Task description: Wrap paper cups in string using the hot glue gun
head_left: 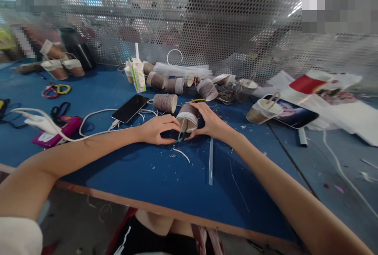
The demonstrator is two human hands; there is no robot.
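A paper cup wrapped in brown-grey cord [189, 111] lies tilted on the blue table, its pale-rimmed mouth facing me. My right hand [210, 123] grips it from the right, fingers over the top and thumb low by the rim. On the other side, my left hand [158, 130] curls at the mouth, fingertips against the rim and thumb below. A thin strip stands inside the mouth. Something small and green [179, 140] is by my left thumb; its kind is unclear. Just behind lies another cord-wrapped cup [165, 102]. A short white cord [181, 154] lies in front.
A phone [130, 108] with a white cable lies left, near a purple device [59, 131] and pliers [56, 90]. Several wrapped cups and a drink carton [137, 74] stand behind. A clear strip [210, 162] lies near my right forearm. Another phone [292, 111] leans right, behind a handled cup [264, 110].
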